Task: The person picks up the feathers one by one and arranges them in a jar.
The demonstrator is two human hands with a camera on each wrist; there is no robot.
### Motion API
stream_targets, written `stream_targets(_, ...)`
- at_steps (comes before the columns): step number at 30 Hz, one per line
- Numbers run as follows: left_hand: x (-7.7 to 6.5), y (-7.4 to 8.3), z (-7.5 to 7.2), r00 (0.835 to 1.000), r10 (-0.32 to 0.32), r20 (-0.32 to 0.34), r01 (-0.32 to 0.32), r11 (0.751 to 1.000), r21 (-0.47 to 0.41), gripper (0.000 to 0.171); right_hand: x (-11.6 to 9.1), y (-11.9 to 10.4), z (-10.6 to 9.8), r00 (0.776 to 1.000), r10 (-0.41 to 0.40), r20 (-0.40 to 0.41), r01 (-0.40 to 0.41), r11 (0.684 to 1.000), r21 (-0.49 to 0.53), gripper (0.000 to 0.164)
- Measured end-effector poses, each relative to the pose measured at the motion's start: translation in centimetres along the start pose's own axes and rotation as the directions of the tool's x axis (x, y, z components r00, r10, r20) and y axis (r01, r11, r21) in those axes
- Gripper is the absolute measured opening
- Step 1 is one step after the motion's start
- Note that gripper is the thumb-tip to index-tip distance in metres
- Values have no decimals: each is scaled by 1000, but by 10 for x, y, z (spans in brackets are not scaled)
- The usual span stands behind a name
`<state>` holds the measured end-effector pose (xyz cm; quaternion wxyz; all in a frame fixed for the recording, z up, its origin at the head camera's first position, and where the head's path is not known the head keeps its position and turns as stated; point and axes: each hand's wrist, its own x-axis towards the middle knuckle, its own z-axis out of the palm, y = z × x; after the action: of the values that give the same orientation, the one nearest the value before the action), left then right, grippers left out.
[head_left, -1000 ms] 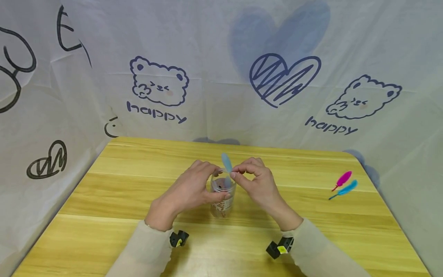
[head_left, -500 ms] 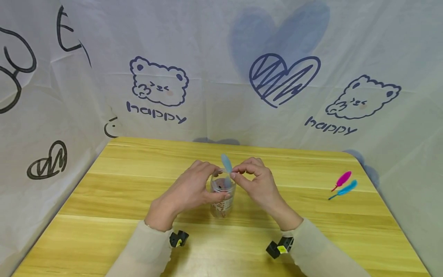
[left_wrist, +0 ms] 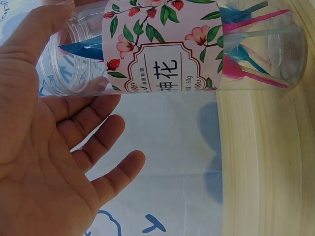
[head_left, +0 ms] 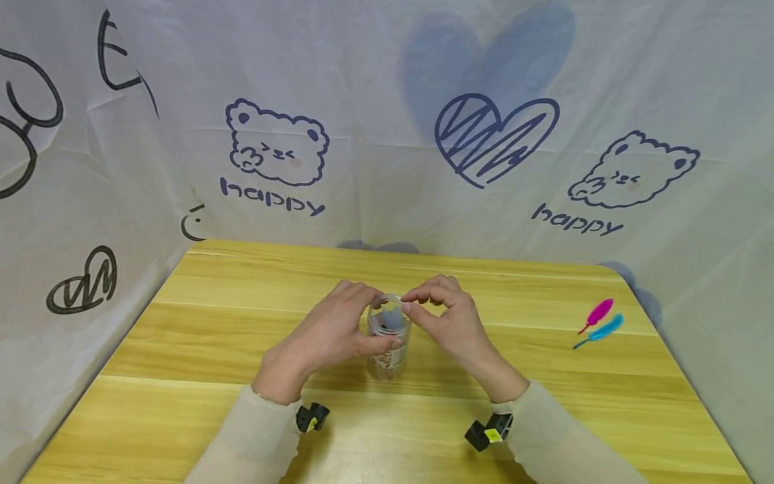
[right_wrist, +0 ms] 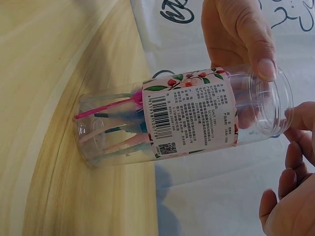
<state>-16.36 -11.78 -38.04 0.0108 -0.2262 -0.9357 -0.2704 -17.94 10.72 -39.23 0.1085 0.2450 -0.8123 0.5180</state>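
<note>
A clear plastic jar with a pink floral label stands upright on the table. My left hand holds it near the neck, thumb in front and index finger behind, while the other fingers spread loosely. Several blue, pink and pale feathers stand inside, stems down; the label hides much of them. A pale greyish-blue feather shows just below the mouth. My right hand is at the right of the rim, fingertips touching it, thumb and index finger slightly parted with nothing visible between them.
On the wooden table, a magenta feather and a bright blue feather lie side by side at the right. A white cloth with drawn bears and hearts hangs behind and beside the table.
The pale blue feather that stuck up above the rim, pinched by my right hand, has dropped into the jar. My right fingers have let go; the left hand and jar stay put.
</note>
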Motion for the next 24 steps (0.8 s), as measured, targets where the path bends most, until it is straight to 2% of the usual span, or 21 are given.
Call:
stream_targets(15, 1, 0, 0, 1000, 5, -3, -5, 1000, 17, 70, -1, 2, 0, 1000, 6, -3, -6, 1000, 16, 6)
stream_targets(24, 0, 0, 0, 1000, 4, -4, -4, 1000, 13, 69, -3, 2, 1, 1000, -12, -27, 12, 1000, -19, 6)
